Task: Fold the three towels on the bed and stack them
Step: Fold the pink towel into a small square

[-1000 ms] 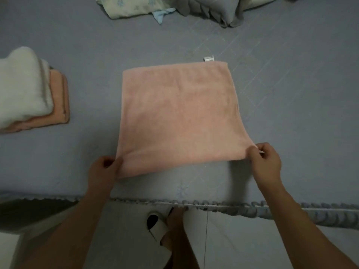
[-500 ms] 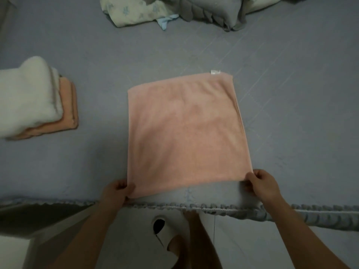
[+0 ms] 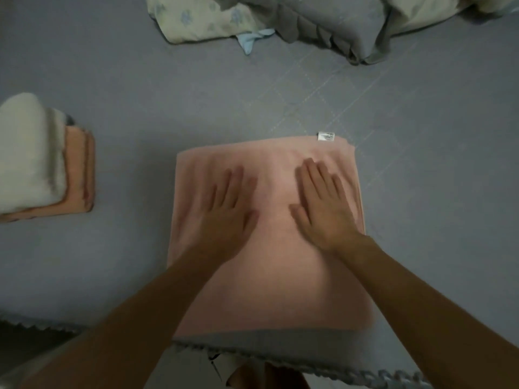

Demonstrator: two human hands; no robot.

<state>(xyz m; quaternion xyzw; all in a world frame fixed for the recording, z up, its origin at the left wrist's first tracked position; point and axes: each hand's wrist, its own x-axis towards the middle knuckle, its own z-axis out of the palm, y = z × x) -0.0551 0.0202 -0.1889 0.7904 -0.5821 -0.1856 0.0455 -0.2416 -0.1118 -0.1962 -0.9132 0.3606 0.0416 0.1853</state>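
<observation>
Since the earlier frame we have let go of the near corners of the pink towel (image 3: 269,276) and moved both hands up onto its far half. We see the towel lying flat on the bed (image 3: 140,94), close to the bed's near edge, its near hem just short of the scalloped trim (image 3: 365,372) that runs along that edge. It is folded into a rectangle whose long axis runs from the near edge away toward the far side of the bed, and a small white label (image 3: 325,136) sticks out at its far right corner. Our left hand (image 3: 224,217) rests palm down on the far left part of the towel, fingers spread and flat, though it is blurred. Our right hand (image 3: 323,206) rests palm down on the far right part, fingers extended and slightly fanned, holding nothing. The two hands are near each other but apart. Toward the left edge of the bed sits a white folded towel (image 3: 25,155) on top of an orange folded towel (image 3: 78,175), well apart from the pink one. At the far side of the bed lies crumpled bedding (image 3: 323,21).
</observation>
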